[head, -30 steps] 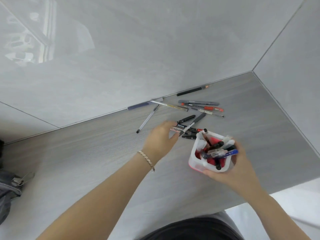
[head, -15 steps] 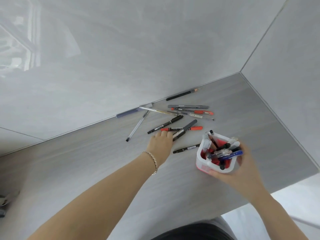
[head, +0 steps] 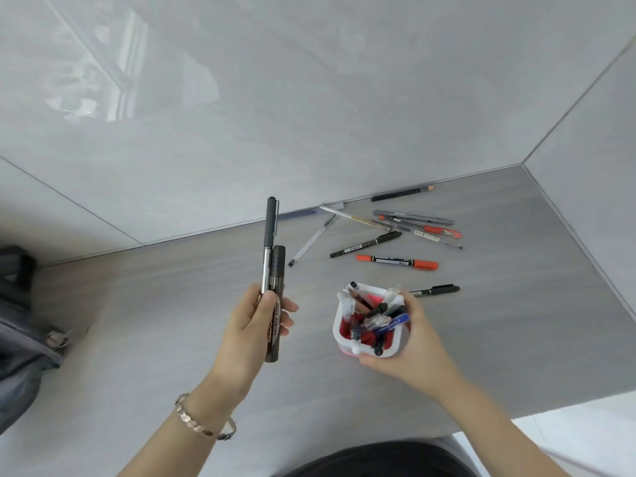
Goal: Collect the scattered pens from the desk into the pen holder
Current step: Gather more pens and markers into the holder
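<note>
Bag [head: 20,325]: tabletop [head: 155,304] edge, 9 o'clock.
Left hand [head: 254,325]: clamped on two pens [head: 273,270], tips toward 12.
Holder [head: 370,325]: full, gripped by right hand [head: 413,346].
Loose pens [head: 395,242]: on tabletop, 1 o'clock of holder.

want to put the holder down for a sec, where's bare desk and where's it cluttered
Bare desk lies between the left hand and the grey bag, and along the near edge by the right hand. Behind the pen holder it is crowded: the orange marker, a black marker and more pens toward the wall.
</note>
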{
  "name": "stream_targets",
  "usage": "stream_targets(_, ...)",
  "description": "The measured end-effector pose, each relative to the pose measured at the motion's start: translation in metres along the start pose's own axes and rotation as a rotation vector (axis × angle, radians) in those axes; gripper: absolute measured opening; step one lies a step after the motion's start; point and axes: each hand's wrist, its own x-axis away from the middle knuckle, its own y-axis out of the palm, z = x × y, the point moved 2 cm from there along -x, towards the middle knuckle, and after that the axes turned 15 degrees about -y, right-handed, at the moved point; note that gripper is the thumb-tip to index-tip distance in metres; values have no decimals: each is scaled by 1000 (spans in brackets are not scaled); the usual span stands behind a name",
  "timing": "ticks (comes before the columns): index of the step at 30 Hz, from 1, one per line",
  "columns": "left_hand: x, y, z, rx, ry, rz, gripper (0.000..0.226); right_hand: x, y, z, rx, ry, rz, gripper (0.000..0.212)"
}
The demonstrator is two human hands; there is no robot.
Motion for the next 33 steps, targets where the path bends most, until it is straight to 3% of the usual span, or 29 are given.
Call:
stream_targets(4, 12, -5, -3, 106, 2, -34, 26, -6, 9, 6, 75, 31, -113, 90)
stream_targets(7, 22, 0, -3, 132, 15, -104, 25, -4, -6, 3, 360, 30, -223, 110)
stream_targets(10, 28, 10, 1, 85, 64, -160, 24, 1, -35, -30, 523, -119, -73, 91)
stream_targets(13, 31, 27, 10, -8, 151, -261, 24, 0, -45, -78, 187, -265, 170, 71)
stream_targets(16, 32, 49, 19, -49, 208, -398, 17, -11, -31, -106, -132, -252, 156, 74)
stream_targets(22, 30, 71, 39, -204, 289, -604, 16, -22, -35, -133, -87, -548, 307, 60)
stream_targets(25, 24, 70, 41, -236, 326, -547, 16, -16, -39, -131, -50, -575, 320, 40)
stream_targets(26, 19, 66, 39, -265, 359, -468, 22, -14, -41, -126, -48, -565, 343, 34)
stream_targets(28, 9, 52, 31, -348, 393, -321, 55, -10, -44, -118, -13, -537, 392, 26)
stream_targets(31, -4, 36, 9, -581, 289, -303, 109, -4, -49, -102, 154, -450, 419, 26)
stream_targets(33, -9, 34, -6, -739, 227, -316, 124, -2, -43, -97, 337, -452, 362, 14)
